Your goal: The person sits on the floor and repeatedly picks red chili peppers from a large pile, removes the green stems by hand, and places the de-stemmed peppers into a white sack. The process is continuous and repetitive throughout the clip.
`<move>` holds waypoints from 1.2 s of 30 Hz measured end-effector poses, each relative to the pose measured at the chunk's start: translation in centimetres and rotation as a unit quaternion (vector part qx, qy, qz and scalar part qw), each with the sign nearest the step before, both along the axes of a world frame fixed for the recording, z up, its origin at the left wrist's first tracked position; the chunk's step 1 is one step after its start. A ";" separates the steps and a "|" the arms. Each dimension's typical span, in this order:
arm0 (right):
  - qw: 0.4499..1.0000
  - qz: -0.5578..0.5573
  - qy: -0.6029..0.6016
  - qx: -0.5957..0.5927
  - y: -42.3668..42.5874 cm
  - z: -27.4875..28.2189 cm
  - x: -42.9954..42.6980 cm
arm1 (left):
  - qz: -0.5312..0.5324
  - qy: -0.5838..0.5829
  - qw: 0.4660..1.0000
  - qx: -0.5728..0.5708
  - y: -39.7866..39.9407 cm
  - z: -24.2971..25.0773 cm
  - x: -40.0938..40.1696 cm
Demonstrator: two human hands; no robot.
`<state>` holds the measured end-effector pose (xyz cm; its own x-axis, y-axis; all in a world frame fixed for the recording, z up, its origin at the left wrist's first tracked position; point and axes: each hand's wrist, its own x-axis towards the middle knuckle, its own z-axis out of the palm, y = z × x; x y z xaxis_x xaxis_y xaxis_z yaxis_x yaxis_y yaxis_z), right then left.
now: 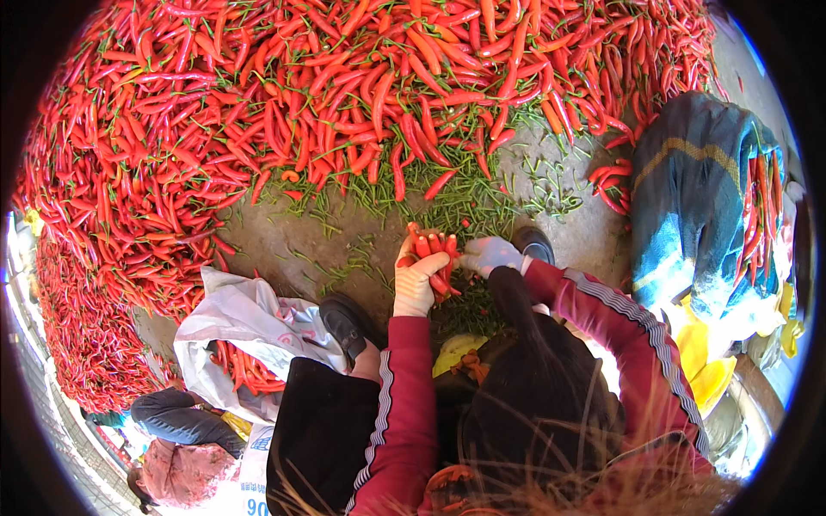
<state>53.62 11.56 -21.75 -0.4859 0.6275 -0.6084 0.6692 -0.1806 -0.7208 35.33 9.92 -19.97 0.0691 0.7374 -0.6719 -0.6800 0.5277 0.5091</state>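
My left hand (416, 284), in a pale glove, grips a bunch of red chili peppers (436, 246) above my lap. Several of their stemless ends point up past the thumb. Close on the right side of the bunch is my right hand (492, 255), gloved too, its fingers bent; whether they pinch a stem cannot be made out. Green chili stems (439, 206) lie scattered on the floor beyond both hands.
A large heap of red chilies (290, 97) spreads ahead and leftward. An open white woven sack (251, 309) with chilies stands at left, near another person (187, 474). At right is a blue-green sack (690, 168) with chilies; a shoe (345, 322) is near the white sack.
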 end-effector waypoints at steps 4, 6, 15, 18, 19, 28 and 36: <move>0.941 0.131 -0.169 0.261 1.1 -0.4 -1.5 | 0.044 0.024 0.999 0.004 0.1 -0.6 -1.3; 0.916 0.031 -0.076 0.393 3.8 -1.1 -1.5 | 0.078 0.020 0.997 0.018 0.3 -1.4 -2.3; 0.909 0.106 -0.013 0.402 11.6 -2.2 -2.3 | 0.057 -0.069 0.995 -0.053 1.0 -2.5 0.7; 0.934 -0.114 0.133 0.311 8.4 -0.6 0.6 | 0.036 -0.084 0.993 -0.074 1.4 -2.6 3.1; 0.924 -0.136 0.175 0.311 7.6 -0.1 1.5 | 0.013 -0.079 0.994 -0.074 1.4 -2.5 4.0; 0.893 -0.397 0.190 0.090 3.3 0.7 9.2 | -0.092 -0.050 0.994 -0.026 1.9 -0.7 11.9; 0.849 -0.495 0.176 -0.063 3.1 -0.9 20.0 | -0.177 -0.062 0.982 -0.037 3.3 -0.2 17.5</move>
